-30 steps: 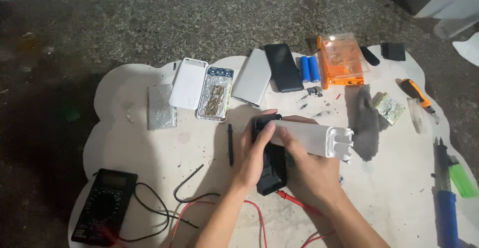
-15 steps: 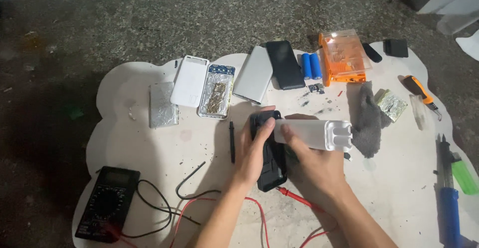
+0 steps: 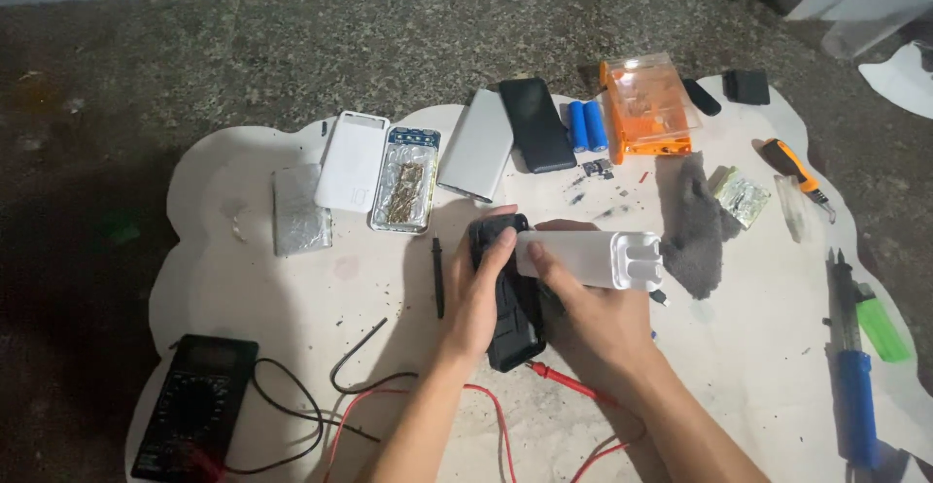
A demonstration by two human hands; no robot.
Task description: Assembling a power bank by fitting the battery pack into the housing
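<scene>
Both my hands meet at the middle of a white cloud-shaped mat (image 3: 243, 279) on a speckled floor. My left hand (image 3: 483, 293) grips the left side of a black rectangular case (image 3: 512, 332) lying on the mat. My right hand (image 3: 593, 323) holds a white oblong casing (image 3: 593, 258) crosswise above the black case, its slotted end pointing right. My left fingertips touch the white casing's left end. A red probe (image 3: 569, 384) lies under my right wrist.
A black multimeter (image 3: 194, 407) with red and black leads sits front left. Behind lie a white shell (image 3: 352, 162), an open circuit tray (image 3: 405, 180), a silver slab (image 3: 478, 145), a black phone (image 3: 536, 123), blue cells (image 3: 585, 125), an orange box (image 3: 644, 106), a grey cloth (image 3: 692, 223).
The white casing has shifted slightly left and lower over the black case, with my left fingers closing on its end. The view has moved a little.
</scene>
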